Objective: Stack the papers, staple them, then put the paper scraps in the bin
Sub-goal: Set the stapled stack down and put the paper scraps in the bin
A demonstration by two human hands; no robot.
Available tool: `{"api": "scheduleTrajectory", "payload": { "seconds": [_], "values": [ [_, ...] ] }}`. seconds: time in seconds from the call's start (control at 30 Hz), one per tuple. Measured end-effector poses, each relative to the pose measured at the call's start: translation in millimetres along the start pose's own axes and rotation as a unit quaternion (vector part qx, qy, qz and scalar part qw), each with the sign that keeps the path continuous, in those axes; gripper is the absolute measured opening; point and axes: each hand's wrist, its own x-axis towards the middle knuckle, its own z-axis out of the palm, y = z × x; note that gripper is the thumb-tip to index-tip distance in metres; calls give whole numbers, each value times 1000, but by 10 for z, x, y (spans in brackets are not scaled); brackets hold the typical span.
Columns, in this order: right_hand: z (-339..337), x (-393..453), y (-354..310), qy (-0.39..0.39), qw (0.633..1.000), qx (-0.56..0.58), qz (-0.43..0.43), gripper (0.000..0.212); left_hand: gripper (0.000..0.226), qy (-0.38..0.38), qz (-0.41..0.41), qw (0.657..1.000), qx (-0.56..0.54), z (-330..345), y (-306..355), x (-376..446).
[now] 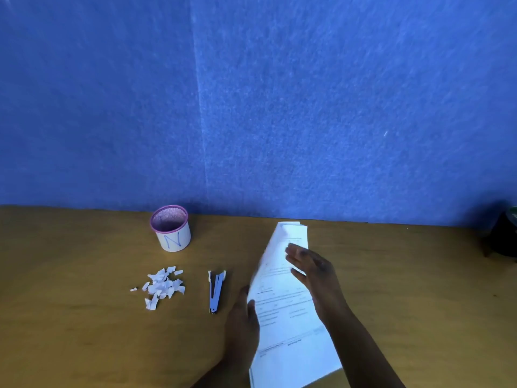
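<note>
Farthest left on the wooden surface (70,275) lies a small heap of torn paper scraps (162,287), and behind it, near the blue wall (251,93), stands the bin (171,228), a little mesh cup with an open mouth and a letter N on its label. It sits close to the heap, so the scraps should have only a short way to go. Just right of the scraps the stapler (216,291) lies untouched, within easy reach of the papers.

Next comes the left hand (242,317), flat against the left edge of the papers (285,303), fingers straight and loose, gripping nothing; it seems to act as a stop to square the sheets against. The papers lie in a slightly fanned pile, the far corners not quite matched. The right hand (310,268) rests open on top of them, fingers spread, pressing or sliding rather than pinching. I judge the stacking unfinished, stapling next.
</note>
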Motion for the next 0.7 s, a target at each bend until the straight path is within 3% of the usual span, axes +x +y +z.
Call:
{"api": "scheduleTrajectory", "payload": {
  "seconds": [0.1, 0.13, 0.27, 0.4, 0.5, 0.57, 0.7],
  "values": [
    [-109, 92, 407, 39, 946, -319, -42, 30, 21, -17, -5, 999, -36, -45, -27, 164],
    [-140, 99, 555, 47, 931, -360, -25, 40, 25, -20, -24, 999, -39, -57, -61, 269],
    [-264, 38, 995, 76, 885, -456, 59, 66, 31, -63, -67, 994, -57, -135, -59, 518],
    [-385, 1, 1160, 96, 861, -493, 82, 74, 19, -35, -96, 995, -23, -95, -29, 689],
    [-394, -17, 1177, 103, 864, -484, 96, 75, 35, 22, -66, 998, 5, -51, -12, 750],
    [-409, -38, 1188, 100, 864, -481, 107, 74, 54, 3, -42, 998, 41, 2, -109, 724],
    [-465, -80, 1184, 74, 855, -500, 119, 72, 78, -18, -19, 976, 216, 80, -370, 471]
  ]
}}
